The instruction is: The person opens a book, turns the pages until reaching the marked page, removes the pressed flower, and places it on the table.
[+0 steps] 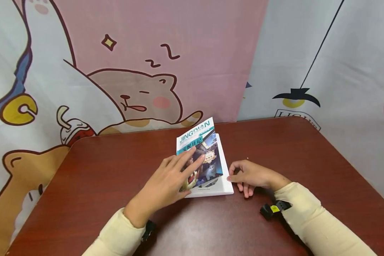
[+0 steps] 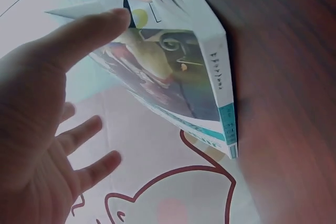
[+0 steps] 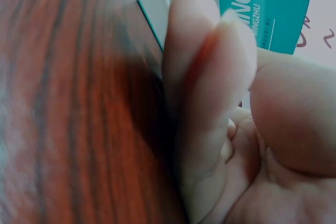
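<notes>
ok so rn the book (image 1: 210, 172) is lying on the table (image 1: 115, 170) right in front of me, spine (image 2: 221, 87) on the left. The front cover (image 1: 209, 142) is up at a slant on its right side, w/ a gap btwn it and the pages (image 1: 224, 163), so white shows along the right and near edges.

My left hand (image 1: 166, 177) is over the near left part of the cover, fingers apart & loose, not clamped on anything. Idk if it's touching the cover or just hovering, can't tell from any angle tbh. Right hand (image 1: 251, 174) is at the right side, toward the near corner, thumb & fingertip together, pinched on the book's right edge afaict. How many pages are in that pinch, no clue, too blurry up close.

Step-wise I'd say this is the cover bit, looks part-turned imo, tho whether it's meant to go up or down I can't say. Next move prob calls for the right to hold that edge steady so the book doesn't slide, & the left to either guide the cover over by its free right side or press it flat. Gotta mind the pages either way, bc they look fanned there & could come along w/ it.
</notes>
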`<state>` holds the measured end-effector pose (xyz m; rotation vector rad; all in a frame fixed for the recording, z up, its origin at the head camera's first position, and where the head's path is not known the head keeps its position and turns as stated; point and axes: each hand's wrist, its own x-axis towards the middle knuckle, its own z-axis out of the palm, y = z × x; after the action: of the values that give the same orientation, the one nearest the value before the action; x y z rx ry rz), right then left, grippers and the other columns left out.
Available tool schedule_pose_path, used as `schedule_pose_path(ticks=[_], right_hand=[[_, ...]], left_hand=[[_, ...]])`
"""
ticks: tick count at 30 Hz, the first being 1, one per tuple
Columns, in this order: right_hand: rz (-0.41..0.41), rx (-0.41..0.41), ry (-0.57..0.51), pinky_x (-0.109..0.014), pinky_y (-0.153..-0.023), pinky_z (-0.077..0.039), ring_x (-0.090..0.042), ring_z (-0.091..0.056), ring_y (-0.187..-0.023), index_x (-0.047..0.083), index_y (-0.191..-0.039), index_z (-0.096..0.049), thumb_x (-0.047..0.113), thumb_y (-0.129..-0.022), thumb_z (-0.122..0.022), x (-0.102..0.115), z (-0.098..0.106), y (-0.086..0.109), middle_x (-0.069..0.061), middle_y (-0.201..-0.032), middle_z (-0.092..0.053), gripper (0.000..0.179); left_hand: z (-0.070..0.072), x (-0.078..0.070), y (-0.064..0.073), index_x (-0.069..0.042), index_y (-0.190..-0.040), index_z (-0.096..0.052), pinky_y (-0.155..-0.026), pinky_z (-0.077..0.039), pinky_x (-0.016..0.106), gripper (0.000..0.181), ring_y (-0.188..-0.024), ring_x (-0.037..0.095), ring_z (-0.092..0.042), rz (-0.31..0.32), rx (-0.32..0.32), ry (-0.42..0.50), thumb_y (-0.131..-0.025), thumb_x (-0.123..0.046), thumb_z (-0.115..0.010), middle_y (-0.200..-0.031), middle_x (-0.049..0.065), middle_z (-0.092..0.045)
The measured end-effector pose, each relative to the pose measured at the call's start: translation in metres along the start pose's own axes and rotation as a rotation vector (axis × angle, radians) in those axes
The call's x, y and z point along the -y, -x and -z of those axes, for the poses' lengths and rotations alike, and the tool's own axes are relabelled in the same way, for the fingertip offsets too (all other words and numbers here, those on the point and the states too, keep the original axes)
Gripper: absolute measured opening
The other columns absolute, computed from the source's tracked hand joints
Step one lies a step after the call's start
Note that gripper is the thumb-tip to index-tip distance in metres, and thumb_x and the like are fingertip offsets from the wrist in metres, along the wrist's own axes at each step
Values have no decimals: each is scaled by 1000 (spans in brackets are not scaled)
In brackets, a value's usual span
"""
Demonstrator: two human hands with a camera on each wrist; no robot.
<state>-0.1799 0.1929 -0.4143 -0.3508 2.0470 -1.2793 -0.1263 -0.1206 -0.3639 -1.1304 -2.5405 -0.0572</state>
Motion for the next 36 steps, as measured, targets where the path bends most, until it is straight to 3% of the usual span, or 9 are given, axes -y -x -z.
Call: schedule_pose_path(ticks=[6, 12, 19, 22, 26, 29, 34, 36], right_hand=[[5, -3, -6, -28, -39, -50, -15, -62, -41, 1, -105, -51, 23, -96, -67, -3, 1, 0, -7, -61, -60, 28], [-6, -4, -7, -29, -39, -51, -17, -63, -42, 1, -106, -51, 22, -95, -68, -5, 2, 0, -7, -61, -61, 29], [5, -1, -5, -30, -40, -51, -18, -63, -42, 1, -106, -52, 22, -95, -68, -1, 4, 0, -8, -62, -61, 29], [0, 4, -11, -30, -41, -52, -18, -63, -42, 1, -107, -51, 22, -96, -68, -1, 4, -1, -9, -62, -61, 29], [-7, 2, -13, -30, -41, -52, -18, -63, -42, 1, -107, -51, 21, -95, -68, -1, 3, -3, -8, -61, -60, 28], [-12, -2, -15, -30, -41, -52, -17, -63, -42, 1, -106, -51, 20, -95, -68, -1, 4, -3, -8, -60, -60, 28], [-13, 4, -15, -29, -41, -52, -17, -63, -42, 0, -106, -50, 19, -96, -67, -1, 5, -4, -8, -61, -60, 27], [-9, 8, -14, -29, -41, -51, -17, -63, -43, 0, -106, -49, 19, -96, -66, 0, 5, -4, -7, -61, -60, 27]], left_hand=[[2, -2, 1, -25, -160, -24, -116, -33, 53, 113, -151, 27, -29, -58, -32, -98, -70, -48, -89, -167, 9, -21], [3, -4, 2, -29, -158, -29, -123, -20, 54, 95, -156, 31, -16, -205, -61, -177, -80, -39, -83, -168, 7, -19], [6, -9, -3, -28, -161, -19, -125, -16, 50, 111, -156, 26, -16, -374, -46, -276, -74, -25, -87, -169, 3, -16], [7, -12, -4, -27, -161, -21, -125, -18, 49, 103, -156, 23, -19, -421, -48, -334, -79, -20, -84, -169, 2, -18], [10, -15, -4, -28, -159, -27, -125, -19, 48, 87, -155, 18, -21, -442, -70, -444, -88, -8, -73, -168, -1, -20], [15, -19, -5, -26, -158, -31, -126, -17, 45, 79, -155, 15, -22, -419, -88, -542, -90, -7, -66, -168, -3, -20], [19, -26, -2, -21, -156, -36, -127, -8, 39, 61, -154, 12, -22, -376, -76, -687, -99, -1, -38, -167, -3, -23], [19, -29, -2, -19, -154, -41, -128, -6, 37, 57, -154, 13, -22, -368, -45, -723, -101, 0, -29, -166, 0, -27]])
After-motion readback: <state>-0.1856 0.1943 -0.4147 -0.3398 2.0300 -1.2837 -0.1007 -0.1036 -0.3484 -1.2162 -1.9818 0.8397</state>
